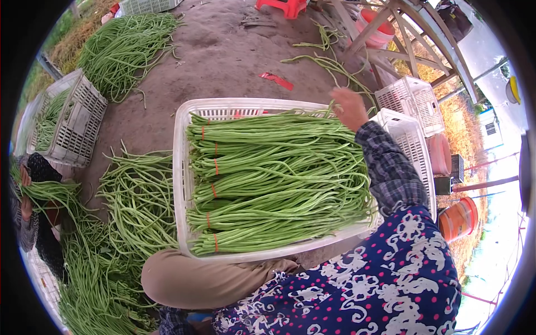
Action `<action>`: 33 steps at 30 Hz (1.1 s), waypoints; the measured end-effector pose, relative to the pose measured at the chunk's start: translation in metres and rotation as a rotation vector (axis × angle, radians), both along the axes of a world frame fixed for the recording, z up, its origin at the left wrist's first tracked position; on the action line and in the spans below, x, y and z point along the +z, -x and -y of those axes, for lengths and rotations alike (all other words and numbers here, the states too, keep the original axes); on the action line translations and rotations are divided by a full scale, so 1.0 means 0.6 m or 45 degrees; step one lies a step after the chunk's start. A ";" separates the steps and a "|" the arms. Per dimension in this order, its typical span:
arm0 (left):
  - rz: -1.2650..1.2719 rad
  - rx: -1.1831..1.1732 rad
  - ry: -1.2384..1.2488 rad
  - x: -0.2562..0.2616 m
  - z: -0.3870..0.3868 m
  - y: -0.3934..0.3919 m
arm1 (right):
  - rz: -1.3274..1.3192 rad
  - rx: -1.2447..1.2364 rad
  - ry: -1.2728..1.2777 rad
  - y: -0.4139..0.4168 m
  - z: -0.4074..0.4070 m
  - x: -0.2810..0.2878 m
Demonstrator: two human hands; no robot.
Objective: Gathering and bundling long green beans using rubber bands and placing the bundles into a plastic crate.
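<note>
A white plastic crate (181, 176) lies before me, filled with several bundles of long green beans (284, 167), laid side by side. Orange bands tie the bundles near their left ends. My right hand (349, 108), a little blurred, is over the crate's far right corner, close to the bean tips. Whether its fingers pinch a bean is unclear. My left hand is not in view; only a plaid sleeve (173, 321) shows at the bottom edge. Loose long beans (134, 201) lie on the ground left of the crate.
At the left edge another person's hands (26, 197) hold beans. A bean pile (125, 50) and a slatted crate (79, 121) stand beyond. On the right are white crates (412, 100), an orange bucket (459, 218) and a wooden frame (412, 46). A red stool (284, 6) stands ahead.
</note>
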State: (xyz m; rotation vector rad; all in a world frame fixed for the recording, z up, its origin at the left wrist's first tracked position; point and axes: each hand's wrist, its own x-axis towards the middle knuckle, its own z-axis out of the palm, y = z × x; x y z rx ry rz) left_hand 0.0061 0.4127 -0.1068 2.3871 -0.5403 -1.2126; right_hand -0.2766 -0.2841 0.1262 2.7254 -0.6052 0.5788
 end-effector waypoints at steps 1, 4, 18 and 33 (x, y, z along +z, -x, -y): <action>-0.006 0.014 -0.010 0.002 0.002 0.003 | -0.155 -0.068 -0.072 0.003 -0.010 -0.032; -0.011 0.037 -0.048 0.009 0.005 0.012 | 0.179 -0.224 -0.112 0.022 -0.045 -0.107; -0.009 0.091 -0.069 0.014 -0.013 0.039 | -0.016 -0.676 -0.336 0.007 -0.003 -0.142; 0.038 0.060 0.005 -0.001 -0.019 0.040 | -0.112 -0.609 -0.306 0.118 -0.064 -0.115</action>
